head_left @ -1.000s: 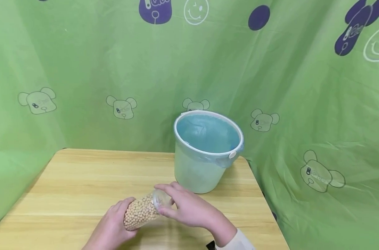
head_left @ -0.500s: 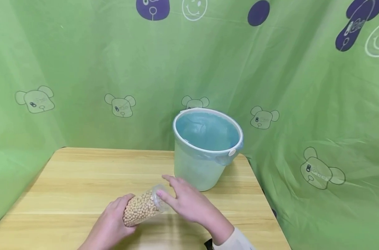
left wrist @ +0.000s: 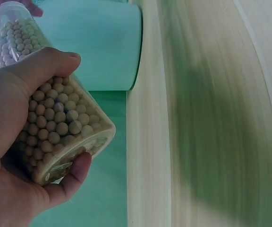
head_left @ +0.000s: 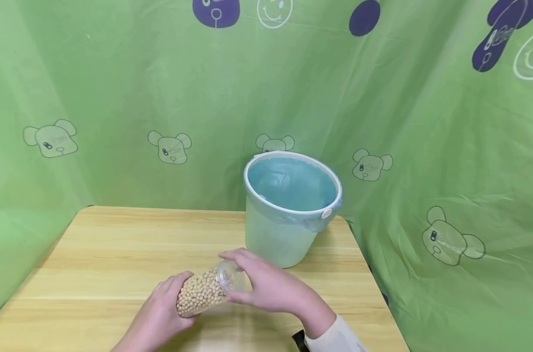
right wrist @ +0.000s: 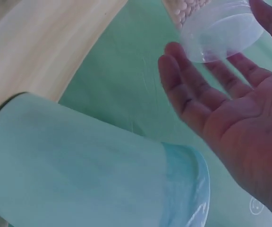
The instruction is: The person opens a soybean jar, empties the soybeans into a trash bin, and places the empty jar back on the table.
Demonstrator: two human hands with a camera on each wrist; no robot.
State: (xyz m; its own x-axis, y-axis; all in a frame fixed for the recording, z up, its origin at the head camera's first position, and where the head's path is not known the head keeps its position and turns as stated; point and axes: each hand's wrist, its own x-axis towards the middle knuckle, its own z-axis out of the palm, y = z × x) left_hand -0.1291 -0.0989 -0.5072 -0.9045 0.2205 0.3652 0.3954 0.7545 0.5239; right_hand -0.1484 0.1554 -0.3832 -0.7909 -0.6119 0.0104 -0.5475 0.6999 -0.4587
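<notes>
Wrapping round a clear jar [head_left: 201,294] of pale round beans, the left hand [head_left: 162,308] is gripping it near its base, fingers and thumb curled against its sides, while the jar is tilting above the wooden table [head_left: 130,249], its lidded end pointing right. At that end the right hand [head_left: 275,287] is spreading half open around the clear lid [head_left: 234,275], thumb to one side and fingers curving past the other, though whether they are squeezing it I cannot tell. Just beyond that hand, a pale green bucket [head_left: 278,242] is standing upright before the green curtain [head_left: 117,73].
</notes>
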